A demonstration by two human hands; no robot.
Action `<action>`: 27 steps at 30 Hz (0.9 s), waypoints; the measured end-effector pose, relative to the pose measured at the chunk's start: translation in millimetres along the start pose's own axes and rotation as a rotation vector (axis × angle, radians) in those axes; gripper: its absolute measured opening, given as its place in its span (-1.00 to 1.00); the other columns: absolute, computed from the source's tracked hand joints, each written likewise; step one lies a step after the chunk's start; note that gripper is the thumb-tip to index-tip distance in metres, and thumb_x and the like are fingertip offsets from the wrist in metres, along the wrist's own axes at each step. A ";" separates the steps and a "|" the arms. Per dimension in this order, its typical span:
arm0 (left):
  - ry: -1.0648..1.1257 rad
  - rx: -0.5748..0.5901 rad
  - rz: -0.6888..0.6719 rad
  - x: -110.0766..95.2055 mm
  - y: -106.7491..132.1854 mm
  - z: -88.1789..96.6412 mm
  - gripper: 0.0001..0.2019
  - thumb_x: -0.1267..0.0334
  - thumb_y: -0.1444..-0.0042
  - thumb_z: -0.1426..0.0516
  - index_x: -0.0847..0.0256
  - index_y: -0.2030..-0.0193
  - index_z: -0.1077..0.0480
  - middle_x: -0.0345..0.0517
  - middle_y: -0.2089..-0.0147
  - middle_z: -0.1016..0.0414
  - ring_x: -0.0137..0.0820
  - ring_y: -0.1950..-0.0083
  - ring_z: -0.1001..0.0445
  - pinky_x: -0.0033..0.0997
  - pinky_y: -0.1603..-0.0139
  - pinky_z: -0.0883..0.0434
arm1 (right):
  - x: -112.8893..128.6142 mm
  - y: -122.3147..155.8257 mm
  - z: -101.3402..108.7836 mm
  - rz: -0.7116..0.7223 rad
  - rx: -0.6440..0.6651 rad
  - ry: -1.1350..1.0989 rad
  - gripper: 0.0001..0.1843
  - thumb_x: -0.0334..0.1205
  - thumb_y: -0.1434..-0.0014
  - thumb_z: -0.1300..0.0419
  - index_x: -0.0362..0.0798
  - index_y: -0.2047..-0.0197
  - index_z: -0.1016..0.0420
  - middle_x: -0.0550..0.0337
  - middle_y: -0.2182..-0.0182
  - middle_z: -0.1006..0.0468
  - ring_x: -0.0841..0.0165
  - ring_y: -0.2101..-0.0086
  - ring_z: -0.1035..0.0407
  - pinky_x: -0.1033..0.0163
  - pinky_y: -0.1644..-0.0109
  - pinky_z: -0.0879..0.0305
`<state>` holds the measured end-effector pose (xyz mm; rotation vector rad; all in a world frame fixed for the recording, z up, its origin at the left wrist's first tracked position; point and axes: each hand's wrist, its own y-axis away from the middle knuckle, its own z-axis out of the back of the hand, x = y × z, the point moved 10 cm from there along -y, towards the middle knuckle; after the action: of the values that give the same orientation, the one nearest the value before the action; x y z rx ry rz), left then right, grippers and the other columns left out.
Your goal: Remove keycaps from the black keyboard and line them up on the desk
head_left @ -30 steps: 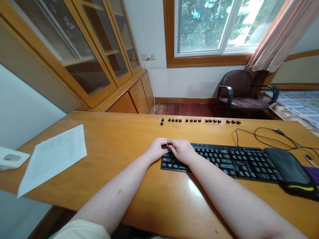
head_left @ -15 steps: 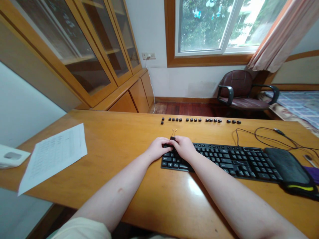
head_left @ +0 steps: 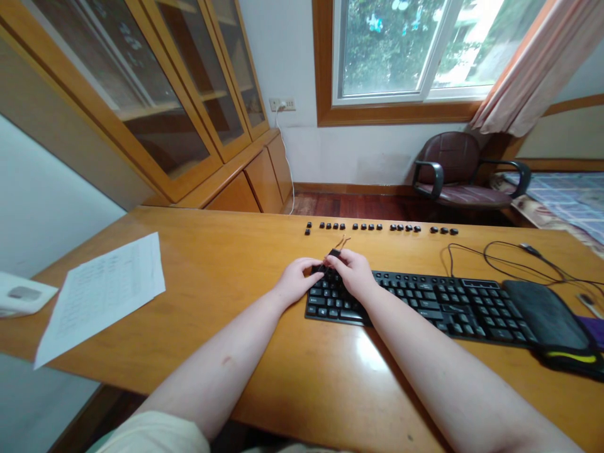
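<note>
A black keyboard (head_left: 425, 303) lies on the wooden desk (head_left: 226, 270). My right hand (head_left: 355, 275) is closed on a small black binder clip (head_left: 334, 253) with wire handles, held just above the keyboard's top left corner. My left hand (head_left: 295, 280) rests on the keyboard's left end, its fingertips pressed against the corner keys beside the clip. A row of loose black keycaps (head_left: 377, 227) lies along the desk's far edge.
A printed sheet of paper (head_left: 104, 292) lies at the left of the desk, a white device (head_left: 21, 294) beyond it. A black pouch (head_left: 547, 321) and a cable (head_left: 509, 258) sit at the right. Behind the desk stand a cabinet (head_left: 189, 113) and an armchair (head_left: 453, 170).
The binder clip was low between both hands on the corner keys. My right hand has since lifted and tilted it up and to the right; its wire handles now show.
</note>
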<state>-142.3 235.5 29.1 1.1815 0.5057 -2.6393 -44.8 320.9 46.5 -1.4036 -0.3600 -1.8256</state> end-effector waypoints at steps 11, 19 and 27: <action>0.200 -0.063 0.050 5.9 2.1 2.9 -0.69 0.23 -0.05 -0.17 0.23 0.05 -0.45 -0.02 0.05 -0.52 -0.28 0.02 -0.47 -0.23 -0.09 -0.36 | -7.3 -0.2 0.8 0.002 -0.047 -0.095 -0.75 -0.10 -0.11 -0.13 -0.07 0.33 -0.55 0.14 0.39 -0.60 0.30 0.33 -0.47 0.22 0.19 -0.36; 0.199 -0.085 0.080 5.8 1.6 5.4 -0.73 0.25 -0.03 -0.17 0.27 0.12 -0.49 0.01 0.11 -0.55 -0.27 0.08 -0.50 -0.23 -0.05 -0.39 | 7.5 1.7 -5.3 0.110 0.032 -0.021 -0.80 -0.17 -0.14 -0.13 -0.03 0.29 -0.56 0.15 0.33 -0.60 0.31 0.26 -0.46 0.21 0.12 -0.34; 0.195 -0.100 0.060 4.4 1.4 6.4 -0.73 0.25 -0.04 -0.16 0.25 0.11 -0.49 -0.03 0.12 -0.56 -0.29 0.10 -0.50 -0.25 -0.02 -0.41 | 13.1 4.7 -9.5 0.122 0.062 0.076 -0.80 -0.16 -0.14 -0.15 -0.01 0.35 -0.58 0.16 0.35 -0.61 0.30 0.26 -0.46 0.20 0.11 -0.33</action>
<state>-149.0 231.5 29.4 1.4066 0.6179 -2.4317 -48.9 306.4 54.0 -1.2818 -0.2836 -1.7487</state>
